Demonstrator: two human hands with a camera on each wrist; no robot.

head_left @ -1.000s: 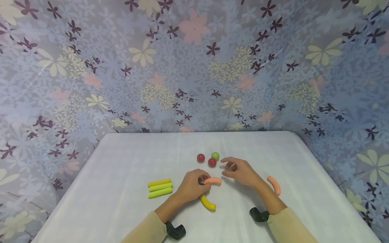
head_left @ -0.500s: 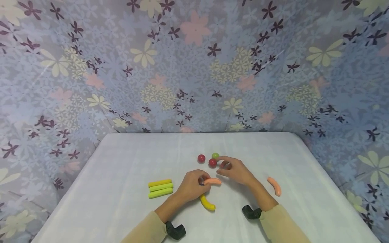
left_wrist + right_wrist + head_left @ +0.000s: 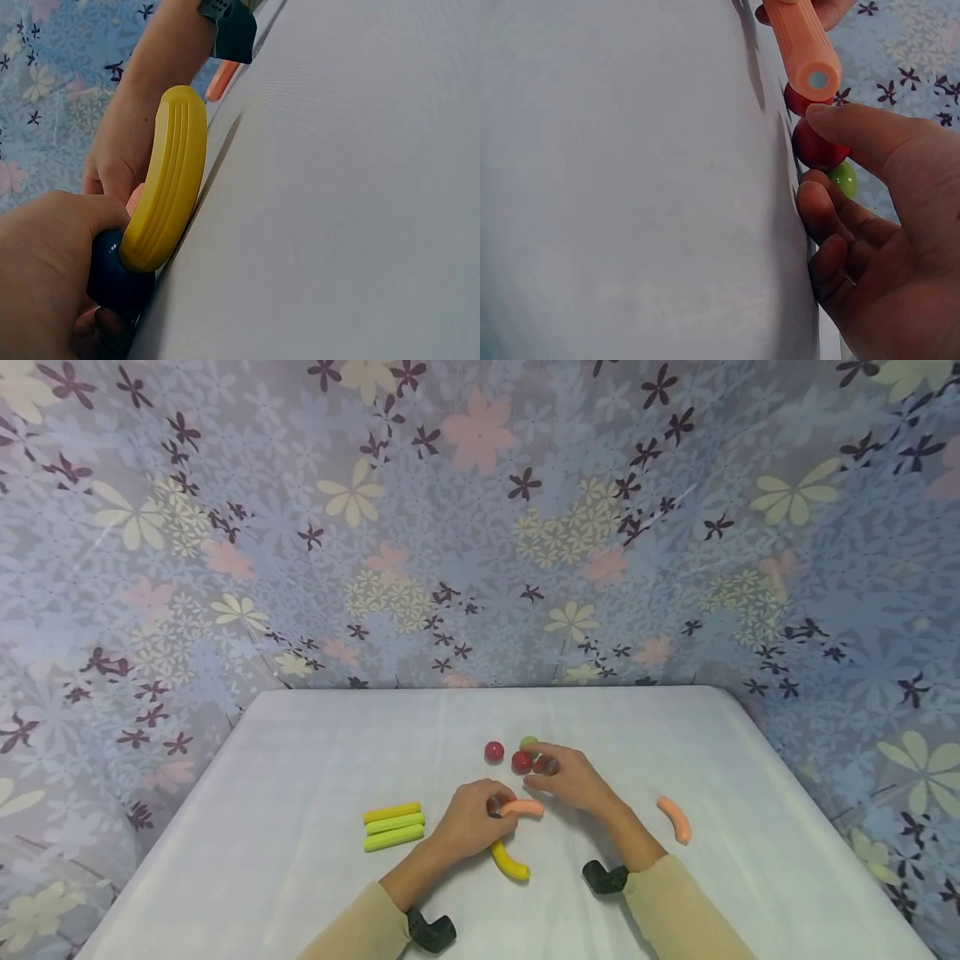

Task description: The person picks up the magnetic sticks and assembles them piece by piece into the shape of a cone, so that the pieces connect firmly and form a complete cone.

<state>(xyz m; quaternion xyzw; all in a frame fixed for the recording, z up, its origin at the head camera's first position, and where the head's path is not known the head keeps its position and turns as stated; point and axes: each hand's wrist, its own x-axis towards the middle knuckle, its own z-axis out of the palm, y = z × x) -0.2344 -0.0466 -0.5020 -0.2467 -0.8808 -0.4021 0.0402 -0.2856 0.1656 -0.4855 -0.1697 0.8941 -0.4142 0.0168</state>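
Floral-print curtain (image 3: 480,535) fills the bkgd; before it, a white-covered worktop (image 3: 300,752). Two forearms in beige sleeves (L sleeve (image 3: 360,927); R sleeve (image 3: 682,906)) enter from the near edge, each w/ a dark angled wrist device (L wrist device (image 3: 431,931); R wrist device (image 3: 604,877)).

L hand (image 3: 471,818), nr. centre: thumb and fingers pinch a dark blue ball (image 3: 116,274). R hand (image 3: 573,778), farther fwd: fingers bent but spread, thumb apart from index, gripping nothing.

Rods. Three straight ones lie side by side, L of the L hand: a yellow straight rod (image 3: 392,812) farthest off, then the first yellow-green rod (image 3: 394,823) and the second yellow-green rod (image 3: 393,837). A yellow curved rod (image 3: 171,180) abuts the blue ball and extends toward the person. An orange curved rod (image 3: 525,807) runs R from the L fingers, its free end nr. the R thumb; junction w/ the ball hidden. A loose orange curved rod (image 3: 675,820) lies alone, R of the R forearm.

Balls, beyond the L hand. The nearer red ball (image 3: 521,762) sits just btwn R thumb and index tips, contact unclear; the green ball (image 3: 844,178) is right behind it, partly covered by the R index; the outer red ball (image 3: 493,752) stands apart to the L.
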